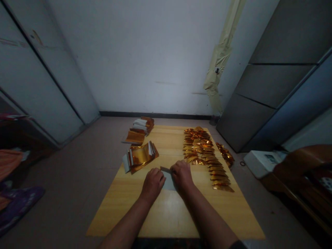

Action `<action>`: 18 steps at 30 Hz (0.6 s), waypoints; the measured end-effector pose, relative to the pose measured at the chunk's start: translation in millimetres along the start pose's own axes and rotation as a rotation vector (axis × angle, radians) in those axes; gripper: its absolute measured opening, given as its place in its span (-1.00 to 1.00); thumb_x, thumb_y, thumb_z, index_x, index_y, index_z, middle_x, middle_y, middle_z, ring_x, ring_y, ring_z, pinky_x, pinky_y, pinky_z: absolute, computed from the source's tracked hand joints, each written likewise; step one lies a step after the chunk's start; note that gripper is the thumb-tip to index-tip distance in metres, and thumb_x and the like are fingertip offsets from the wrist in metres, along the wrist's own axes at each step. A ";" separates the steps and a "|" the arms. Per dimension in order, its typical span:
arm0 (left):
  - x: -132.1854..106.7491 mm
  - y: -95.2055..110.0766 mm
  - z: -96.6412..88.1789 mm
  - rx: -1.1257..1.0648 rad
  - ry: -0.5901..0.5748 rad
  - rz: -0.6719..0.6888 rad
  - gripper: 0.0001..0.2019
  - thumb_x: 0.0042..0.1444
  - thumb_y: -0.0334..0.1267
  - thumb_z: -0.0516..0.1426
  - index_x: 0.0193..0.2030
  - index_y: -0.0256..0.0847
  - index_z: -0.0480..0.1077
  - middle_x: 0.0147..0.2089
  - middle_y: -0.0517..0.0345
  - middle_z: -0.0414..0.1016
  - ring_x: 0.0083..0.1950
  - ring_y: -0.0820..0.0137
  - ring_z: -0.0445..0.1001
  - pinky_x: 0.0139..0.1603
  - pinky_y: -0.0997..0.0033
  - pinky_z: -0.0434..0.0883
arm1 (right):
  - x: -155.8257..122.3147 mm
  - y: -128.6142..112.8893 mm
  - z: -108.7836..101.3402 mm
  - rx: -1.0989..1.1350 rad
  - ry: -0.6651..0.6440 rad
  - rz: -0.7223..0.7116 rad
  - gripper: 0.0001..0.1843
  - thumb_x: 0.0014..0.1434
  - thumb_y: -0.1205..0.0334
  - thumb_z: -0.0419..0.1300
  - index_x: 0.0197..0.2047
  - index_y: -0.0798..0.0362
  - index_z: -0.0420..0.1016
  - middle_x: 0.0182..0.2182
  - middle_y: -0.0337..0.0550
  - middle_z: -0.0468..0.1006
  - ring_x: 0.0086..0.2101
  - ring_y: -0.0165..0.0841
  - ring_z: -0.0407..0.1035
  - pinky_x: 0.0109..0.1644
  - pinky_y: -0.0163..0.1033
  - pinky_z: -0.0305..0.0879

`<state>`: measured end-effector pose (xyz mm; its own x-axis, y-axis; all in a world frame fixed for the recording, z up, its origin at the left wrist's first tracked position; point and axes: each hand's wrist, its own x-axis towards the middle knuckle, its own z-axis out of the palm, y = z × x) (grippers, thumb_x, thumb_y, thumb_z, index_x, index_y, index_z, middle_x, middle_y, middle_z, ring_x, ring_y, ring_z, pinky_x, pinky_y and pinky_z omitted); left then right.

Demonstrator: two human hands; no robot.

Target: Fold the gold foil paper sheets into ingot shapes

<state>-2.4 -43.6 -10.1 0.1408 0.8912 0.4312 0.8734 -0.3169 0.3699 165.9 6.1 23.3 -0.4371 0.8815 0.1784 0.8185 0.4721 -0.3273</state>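
So far, a long overlapping row of gold foil pieces (199, 148) and a squared stack of gold-and-white foil (140, 157) lie beyond the left hand (153, 185) and right hand (181, 176), both palm-down on a flat grey sheet (169, 182) on the pale wooden counter (124, 211), each grip unclear.

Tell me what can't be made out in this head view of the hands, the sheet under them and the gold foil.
Pale sheet: the left hand and right hand cover much of it, so its full outline is hidden.
Grip: from the head view, the hands hide whether they are holding the sheet or only pressing on it.
Gold foil stack: glare and dim light make its sheets too hard to count.
Left forearm: the bottom edge of the view cuts it off.
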 end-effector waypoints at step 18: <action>-0.7 6.5 -4.7 0.162 -0.011 0.071 -0.90 0.20 -0.33 0.11 -0.24 -0.13 0.47 -0.05 0.03 0.46 -0.07 0.23 0.32 -0.12 0.21 0.28 | -30.7 1.4 -0.3 -0.089 -0.006 -0.160 -0.83 0.21 0.25 0.14 -0.14 -0.03 0.50 -0.25 -0.13 0.44 -0.17 -0.26 0.18 -0.09 -0.16 -0.07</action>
<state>1.0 -47.8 -4.1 0.2094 0.8723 0.4419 0.9244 -0.3239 0.2013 180.5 -20.4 17.7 -0.5662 0.7956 0.2158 0.7683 0.6041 -0.2116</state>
